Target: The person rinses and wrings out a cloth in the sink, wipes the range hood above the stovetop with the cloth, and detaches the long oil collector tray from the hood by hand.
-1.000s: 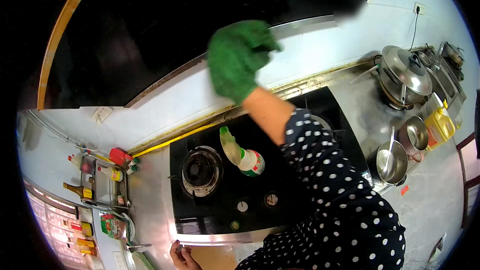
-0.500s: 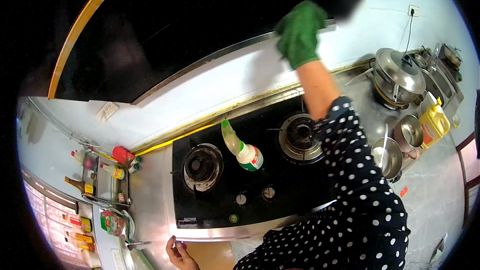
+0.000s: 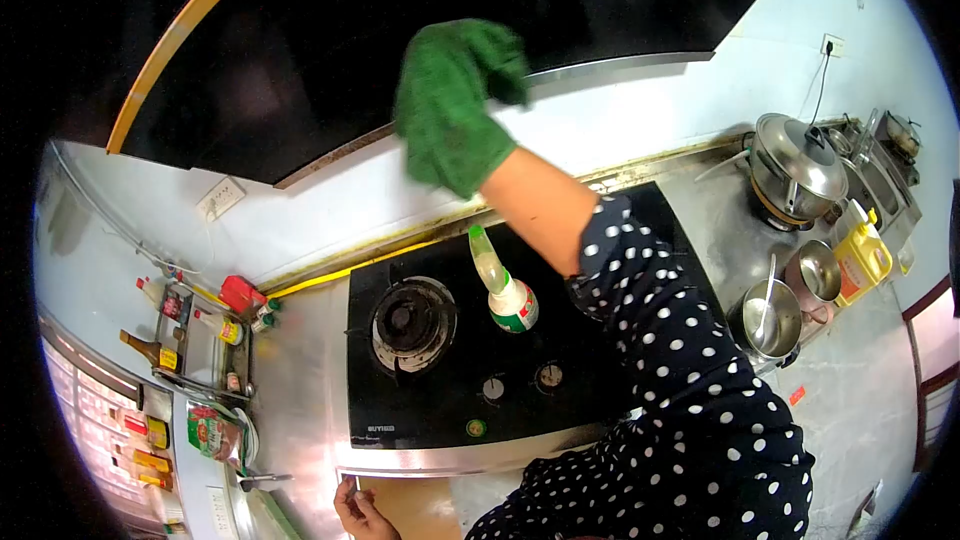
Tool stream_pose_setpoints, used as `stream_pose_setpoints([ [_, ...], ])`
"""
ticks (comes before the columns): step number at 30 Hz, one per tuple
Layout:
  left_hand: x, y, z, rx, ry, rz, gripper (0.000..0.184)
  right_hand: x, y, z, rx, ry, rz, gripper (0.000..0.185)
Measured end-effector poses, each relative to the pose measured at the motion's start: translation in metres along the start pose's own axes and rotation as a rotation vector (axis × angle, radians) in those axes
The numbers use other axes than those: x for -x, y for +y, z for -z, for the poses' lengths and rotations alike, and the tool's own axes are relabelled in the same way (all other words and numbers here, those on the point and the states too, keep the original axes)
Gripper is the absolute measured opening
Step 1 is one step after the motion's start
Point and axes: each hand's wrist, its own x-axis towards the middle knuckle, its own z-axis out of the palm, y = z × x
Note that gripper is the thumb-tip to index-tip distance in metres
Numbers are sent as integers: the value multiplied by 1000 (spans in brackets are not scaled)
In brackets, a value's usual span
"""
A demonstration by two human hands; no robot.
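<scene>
My right hand is wrapped in a green cloth that hides the fingers. It is raised in front of the lower edge of the black range hood; whether the cloth touches the hood is hard to tell. Low on the left, my left hand has its fingers bent at the metal counter edge. Below my right forearm, a white spray bottle with a green-tipped, clear trigger head stands upright on the black gas stove, between the burners.
To the right are a lidded steel pot, two smaller pans and a yellow jug. At left, a rack holds several sauce bottles. A yellow hose runs behind the stove. A socket sits under the hood.
My right hand with the green cloth has moved left along the hood's lower edge and slightly down. The view has shifted a little. My left hand stays at the counter edge.
</scene>
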Motion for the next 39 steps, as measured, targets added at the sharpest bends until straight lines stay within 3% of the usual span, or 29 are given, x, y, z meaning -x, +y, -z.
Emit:
stream_pose_setpoints([
  [3,-2,-5,5,-77,-4,-15,31,-4,-24,5,-133,71,55,24],
  [6,-8,22,-8,-48,-38,-1,32,-4,3,6,-59,105,58,20],
  [8,-6,26,-13,1,-6,13,31,-3,42,5,271,113,26,18],
  [10,-6,26,-19,59,66,-13,27,1,88,5,873,131,9,17],
  [12,-7,23,-16,2,66,-2,26,19,146,16,517,59,-112,16],
  [14,-10,14,-12,-51,65,10,25,30,189,26,368,108,-193,21],
  [15,-10,5,-10,-41,62,3,24,31,193,66,291,128,-188,19],
  [17,-12,-6,-9,-29,57,2,24,23,204,89,92,-51,-355,16],
  [19,-13,-12,-7,-77,22,-17,24,15,195,89,130,-167,-359,10],
  [20,-13,-14,-8,-78,18,-13,24,6,177,96,59,234,-84,9],
  [22,-16,-14,-10,-58,24,-19,24,-1,151,74,-7,320,54,10],
  [23,-18,-18,-9,-56,15,-23,24,-3,140,49,2,15,-88,14],
  [24,-18,-22,-7,-49,8,9,24,-14,109,76,-102,-91,-48,27],
  [26,-20,-24,-5,-48,-11,53,24,-19,58,31,-236,102,121,34],
  [27,-21,-19,-6,-52,-20,50,24,-25,43,2,-745,44,36,31],
  [28,-21,-11,-10,-61,0,11,24,-32,28,-29,-1662,53,-65,28],
  [29,-22,-5,-14,-67,25,-28,24,-38,13,-59,-2176,137,-174,26],
  [32,-25,4,-20,-61,22,4,24,-38,21,9,-2000,-61,-231,27],
  [35,-30,8,-26,-87,-15,-61,24,-14,88,46,-542,307,153,25],
  [39,-36,-12,-34,-36,-69,-78,25,10,166,57,-163,102,-32,15],
])
